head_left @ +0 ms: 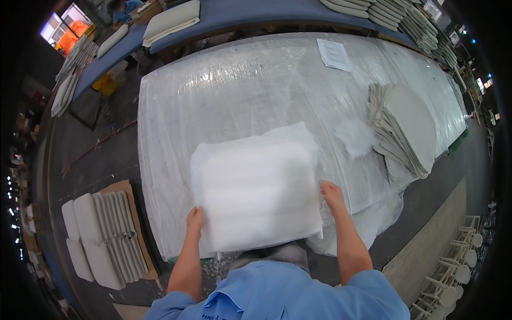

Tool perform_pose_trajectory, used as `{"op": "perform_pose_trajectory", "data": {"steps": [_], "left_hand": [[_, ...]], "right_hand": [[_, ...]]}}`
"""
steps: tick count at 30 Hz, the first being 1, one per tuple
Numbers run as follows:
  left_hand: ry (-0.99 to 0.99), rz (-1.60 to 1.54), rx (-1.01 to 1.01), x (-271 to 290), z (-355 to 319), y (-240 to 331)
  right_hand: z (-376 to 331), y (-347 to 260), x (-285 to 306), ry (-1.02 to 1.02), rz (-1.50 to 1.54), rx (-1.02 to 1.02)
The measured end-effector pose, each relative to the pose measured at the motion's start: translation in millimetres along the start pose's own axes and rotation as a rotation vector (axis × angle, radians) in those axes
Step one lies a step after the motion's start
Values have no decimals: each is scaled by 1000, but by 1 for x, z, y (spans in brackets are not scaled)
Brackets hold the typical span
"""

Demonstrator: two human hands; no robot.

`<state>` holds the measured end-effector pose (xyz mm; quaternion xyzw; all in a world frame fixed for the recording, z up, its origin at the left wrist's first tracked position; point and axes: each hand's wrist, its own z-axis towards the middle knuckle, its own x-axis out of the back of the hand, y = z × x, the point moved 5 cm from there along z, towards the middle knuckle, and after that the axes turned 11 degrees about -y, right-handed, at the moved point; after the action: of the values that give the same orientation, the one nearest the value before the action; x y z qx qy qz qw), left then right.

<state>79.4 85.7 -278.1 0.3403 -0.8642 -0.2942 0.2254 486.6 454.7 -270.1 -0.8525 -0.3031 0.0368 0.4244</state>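
A thick white sheet of wadding (pixel 256 186) lies in front of me, its upper edge soft and uneven. It rests on a broad surface wrapped in clear plastic (pixel 173 114). My left hand (pixel 195 220) is closed at the wadding's left edge, fingers pressed together on it. At the right edge, my right hand (pixel 332 194) is curled closed; whatever its fingers hold is hidden. To the right of the wadding lies a loose tuft of white fibre (pixel 354 136), beside a fanned stack of pale grey fabric pieces (pixel 409 130).
A paper sheet (pixel 334 55) lies on the far plastic. Pale cushions (pixel 98 234) stand in rows on cardboard (pixel 129 194) at lower left. Beyond runs a blue table (pixel 256 18) bearing cushion stacks; a person (pixel 125 12) is there. White stools (pixel 460 273) line the lower right.
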Motion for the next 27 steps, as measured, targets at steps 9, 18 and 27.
{"op": "perform_pose_trajectory", "data": {"steps": [9,18,27], "left_hand": [[103,124,1,-20,35,9],[243,875,-106,-26,40,39],[174,675,113,-20,42,34]], "right_hand": [[15,7,-35,17,-207,7],[33,13,-34,-63,-374,-27],[44,24,-34,-80,-260,-86]]}}
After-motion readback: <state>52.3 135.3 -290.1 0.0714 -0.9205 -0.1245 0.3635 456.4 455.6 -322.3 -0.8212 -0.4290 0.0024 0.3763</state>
